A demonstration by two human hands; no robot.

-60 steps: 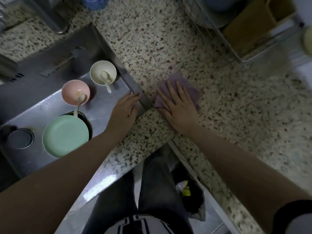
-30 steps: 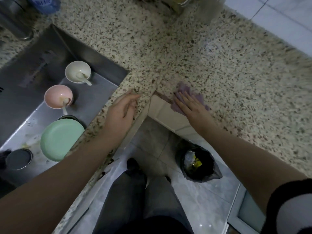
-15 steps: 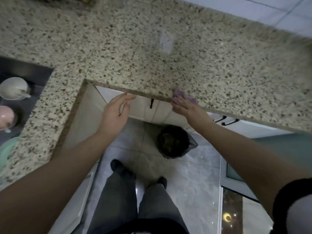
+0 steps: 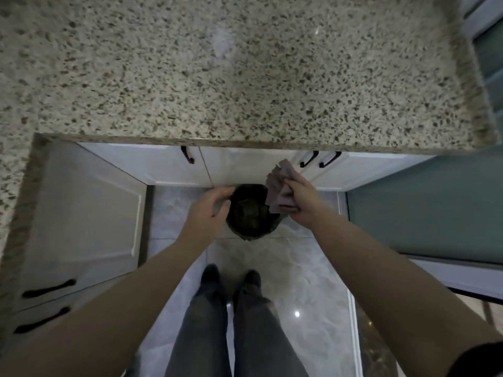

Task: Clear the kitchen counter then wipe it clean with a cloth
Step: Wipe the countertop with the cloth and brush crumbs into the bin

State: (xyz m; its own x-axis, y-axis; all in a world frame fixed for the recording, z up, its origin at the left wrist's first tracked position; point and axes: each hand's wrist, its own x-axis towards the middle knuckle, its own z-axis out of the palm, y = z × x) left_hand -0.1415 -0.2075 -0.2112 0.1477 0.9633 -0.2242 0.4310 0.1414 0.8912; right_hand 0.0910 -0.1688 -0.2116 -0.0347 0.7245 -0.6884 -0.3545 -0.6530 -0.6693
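Observation:
The speckled granite counter (image 4: 245,77) fills the top of the head view. My right hand (image 4: 299,202) grips a bunched purple cloth (image 4: 277,186) in the air, off the counter and just right of a black-lined waste bin (image 4: 250,213) on the floor. My left hand (image 4: 209,208) hovers at the bin's left rim, fingers loosely curved, holding nothing that I can see. Both hands are below the counter's front edge.
White cabinet doors with black handles (image 4: 187,155) run under the counter, and more cabinets (image 4: 81,213) stand at the left. A teal panel (image 4: 424,208) is at the right. My legs and shoes (image 4: 231,278) stand on the glossy tiled floor.
The view swung from the sink to the corner and down. My right hand dragged the cloth off the counter's edge and now holds it bunched over the bin; my left hand left the counter too.

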